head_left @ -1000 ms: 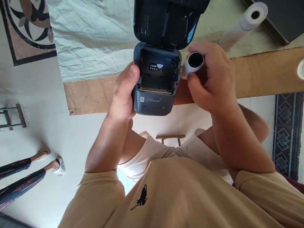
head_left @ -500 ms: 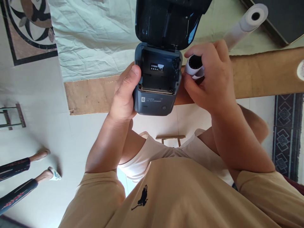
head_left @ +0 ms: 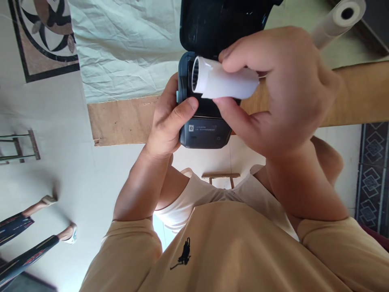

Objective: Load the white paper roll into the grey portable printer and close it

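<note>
My left hand (head_left: pixel 170 117) grips the left side of a dark label printer (head_left: pixel 205 134), its thumb over the edge of the paper bay. The printer's black lid (head_left: pixel 225 26) stands open at the far side. Between the thumb and fingers of my right hand (head_left: pixel 282 89) is a small white paper roll (head_left: pixel 225 81), tilted over the open bay, its hollow core facing left. The roll hides most of the bay, and I cannot tell whether it touches the inside.
A taller white roll (head_left: pixel 337 24) stands on the cloth-covered table (head_left: pixel 127 48) at the right, beside a dark tray (head_left: pixel 377 28). The wooden table edge (head_left: pixel 121 121) runs below the printer. Another person's legs (head_left: pixel 33 251) are on the floor at left.
My right hand has brought the paper roll left from beside the printer to over its open bay, turning the core sideways. My left thumb has shifted inward over the bay's edge.
</note>
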The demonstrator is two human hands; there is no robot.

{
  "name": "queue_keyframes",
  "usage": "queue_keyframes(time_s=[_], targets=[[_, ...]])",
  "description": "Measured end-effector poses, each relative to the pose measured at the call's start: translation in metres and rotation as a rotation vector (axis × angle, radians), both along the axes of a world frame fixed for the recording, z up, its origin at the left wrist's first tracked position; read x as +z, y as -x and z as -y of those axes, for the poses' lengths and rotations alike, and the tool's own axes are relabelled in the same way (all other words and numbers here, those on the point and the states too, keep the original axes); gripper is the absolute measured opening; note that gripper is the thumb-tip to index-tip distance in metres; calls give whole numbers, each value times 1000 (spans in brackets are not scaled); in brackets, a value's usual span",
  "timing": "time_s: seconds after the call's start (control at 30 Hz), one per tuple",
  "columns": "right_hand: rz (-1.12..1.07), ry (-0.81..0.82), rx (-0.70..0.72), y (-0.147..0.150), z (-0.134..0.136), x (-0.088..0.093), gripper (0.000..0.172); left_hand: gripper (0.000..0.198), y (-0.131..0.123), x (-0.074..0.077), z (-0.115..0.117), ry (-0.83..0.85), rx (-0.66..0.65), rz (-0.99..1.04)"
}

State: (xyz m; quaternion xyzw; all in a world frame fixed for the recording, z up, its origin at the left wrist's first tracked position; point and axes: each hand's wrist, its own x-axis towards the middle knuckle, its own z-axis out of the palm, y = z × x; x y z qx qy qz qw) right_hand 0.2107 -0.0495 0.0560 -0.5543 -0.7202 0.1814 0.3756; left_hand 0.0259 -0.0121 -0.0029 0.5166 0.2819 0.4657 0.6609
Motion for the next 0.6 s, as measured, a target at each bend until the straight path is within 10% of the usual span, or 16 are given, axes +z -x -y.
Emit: queue_keyframes(time_s=[0.6], targets=[[163,-573,57,6,2,-26,7,66,5,-23,-16,-157,-93,37]])
